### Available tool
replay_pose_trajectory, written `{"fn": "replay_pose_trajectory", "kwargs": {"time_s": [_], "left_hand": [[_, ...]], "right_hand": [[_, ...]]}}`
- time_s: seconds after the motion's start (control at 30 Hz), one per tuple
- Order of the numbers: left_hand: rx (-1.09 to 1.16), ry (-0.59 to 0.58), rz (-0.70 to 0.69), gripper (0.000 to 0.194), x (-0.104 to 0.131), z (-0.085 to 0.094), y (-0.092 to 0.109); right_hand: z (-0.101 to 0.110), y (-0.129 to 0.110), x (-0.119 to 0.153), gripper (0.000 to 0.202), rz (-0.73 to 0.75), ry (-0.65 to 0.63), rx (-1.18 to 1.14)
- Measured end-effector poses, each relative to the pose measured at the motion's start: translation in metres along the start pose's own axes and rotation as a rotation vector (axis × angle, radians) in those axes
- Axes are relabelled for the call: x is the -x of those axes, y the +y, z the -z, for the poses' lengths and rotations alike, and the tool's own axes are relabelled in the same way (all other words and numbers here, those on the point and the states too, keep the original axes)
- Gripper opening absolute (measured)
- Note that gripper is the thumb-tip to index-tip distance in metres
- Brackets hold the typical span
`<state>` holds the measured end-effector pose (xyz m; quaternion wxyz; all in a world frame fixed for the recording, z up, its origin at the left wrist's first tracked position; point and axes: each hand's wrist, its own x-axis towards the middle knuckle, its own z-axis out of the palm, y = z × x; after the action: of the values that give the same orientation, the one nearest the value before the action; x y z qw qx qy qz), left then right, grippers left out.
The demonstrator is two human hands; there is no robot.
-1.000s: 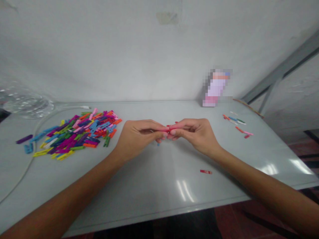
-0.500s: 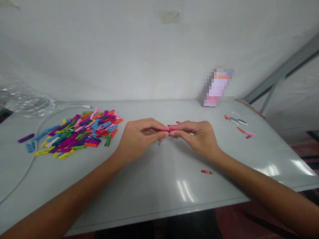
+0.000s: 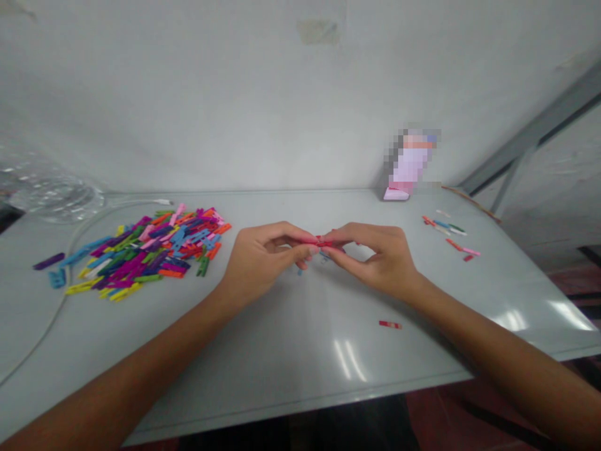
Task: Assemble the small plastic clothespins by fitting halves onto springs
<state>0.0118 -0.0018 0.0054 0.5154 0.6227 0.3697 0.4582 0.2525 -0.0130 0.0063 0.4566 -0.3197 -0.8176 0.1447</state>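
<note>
Between my two hands, above the middle of the table, is a small red clothespin (image 3: 323,242). My left hand (image 3: 267,254) pinches its left end with thumb and forefinger. The right end is pinched by the thumb and forefinger of my right hand (image 3: 375,250). Fingertips cover much of the clothespin, so I cannot tell whether its halves are joined. Small bits, some bluish and some metallic, lie on the table just beneath the fingers, partly hidden. A separate red clothespin half (image 3: 390,324) lies nearer the front edge, below my right hand.
A heap of colourful clothespins (image 3: 150,250) covers the table's left part, with a white cable (image 3: 63,300) running beside it. Several loose coloured pieces (image 3: 453,230) lie at the right. A pinkish box (image 3: 406,169) stands by the wall; clear plastic (image 3: 51,188) sits far left.
My right hand has shifted slightly right and its fingers have re-angled, showing more of the red clothespin. My left hand has barely moved.
</note>
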Motion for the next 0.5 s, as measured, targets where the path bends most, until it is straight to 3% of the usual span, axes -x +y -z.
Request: {"fn": "replay_pose_trajectory", "kwargs": {"time_s": [0.17, 0.37, 0.5], "left_hand": [[0.017, 0.012, 0.014, 0.012, 0.0000, -0.0012, 0.0027], [0.144, -0.105, 0.117, 0.019, 0.0012, -0.0034, 0.0022], [0.135, -0.106, 0.125, 0.013, 0.0028, -0.0051, 0.0038]], "right_hand": [[0.0040, 0.0029, -0.0005, 0.005, 0.052, -0.023, 0.058], [0.0057, 0.0093, 0.0031, 0.008, 0.191, -0.029, 0.202], [0.0067, 0.0093, 0.0022, 0.008, 0.234, -0.033, 0.234]]}}
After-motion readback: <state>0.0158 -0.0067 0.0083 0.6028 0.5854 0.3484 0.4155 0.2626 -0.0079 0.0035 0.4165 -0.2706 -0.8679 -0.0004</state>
